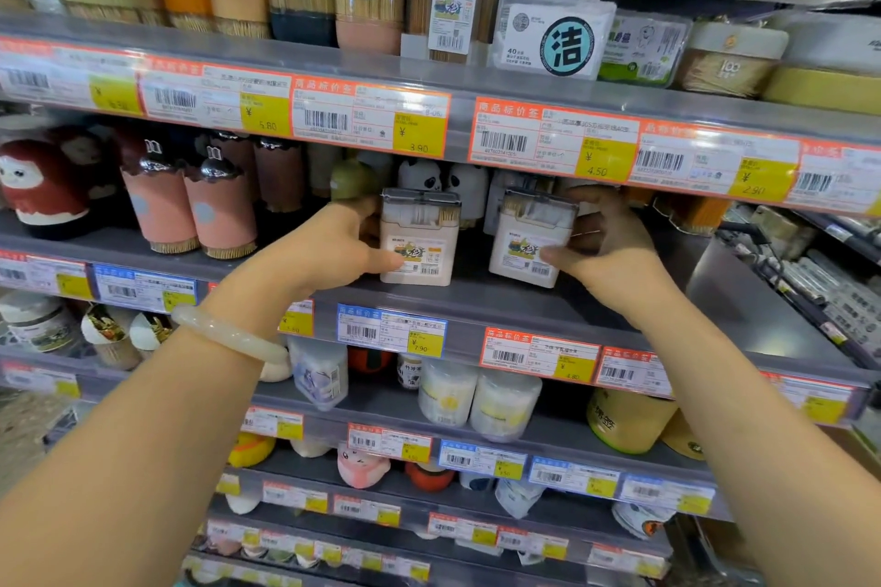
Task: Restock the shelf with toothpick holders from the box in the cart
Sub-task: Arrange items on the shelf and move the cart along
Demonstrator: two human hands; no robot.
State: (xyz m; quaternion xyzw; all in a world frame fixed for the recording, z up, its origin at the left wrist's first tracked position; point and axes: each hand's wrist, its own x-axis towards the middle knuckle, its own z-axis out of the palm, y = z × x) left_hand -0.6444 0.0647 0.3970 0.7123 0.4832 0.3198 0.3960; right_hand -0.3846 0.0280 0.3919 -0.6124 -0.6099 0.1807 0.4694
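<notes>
- Left hand (333, 248) grips an upright holder (419, 238) on the shelf (476, 300).
- Right hand (605, 248) grips a tilted holder (531, 238) just right of it.

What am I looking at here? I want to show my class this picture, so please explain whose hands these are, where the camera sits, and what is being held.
There is no machine: a person wears a camera on the head, looking forward and down at a shop shelf. The left hand, with a pale bangle on its wrist, grips one toothpick holder. The right hand grips a second toothpick holder. Both boxes stand on the shelf, apart, labels facing out. Panda-shaped holders stand behind them.
</notes>
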